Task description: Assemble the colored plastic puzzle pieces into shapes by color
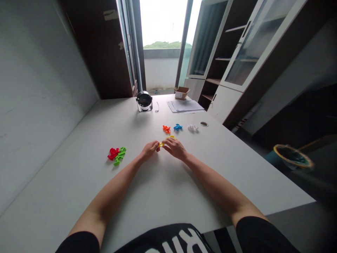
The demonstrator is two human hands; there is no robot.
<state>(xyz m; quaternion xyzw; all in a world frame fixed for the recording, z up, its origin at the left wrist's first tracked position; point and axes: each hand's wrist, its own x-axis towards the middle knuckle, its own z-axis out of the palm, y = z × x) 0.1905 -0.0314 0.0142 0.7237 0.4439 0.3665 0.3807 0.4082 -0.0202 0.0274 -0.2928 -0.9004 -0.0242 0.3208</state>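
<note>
Over the middle of the white table, my left hand and my right hand meet, fingers pinched together. Between their fingertips is a small yellow plastic piece, mostly covered by the fingers. More yellow plastic shows just behind my right hand. Orange pieces, blue pieces and white pieces lie in small heaps beyond the hands. To the left, red pieces touch green pieces. The exact shape of the held piece cannot be made out.
A round black device on a silver stand is at the back of the table, beside a short cable. Papers and an open cardboard box stand back right. A cable hole pierces the tabletop.
</note>
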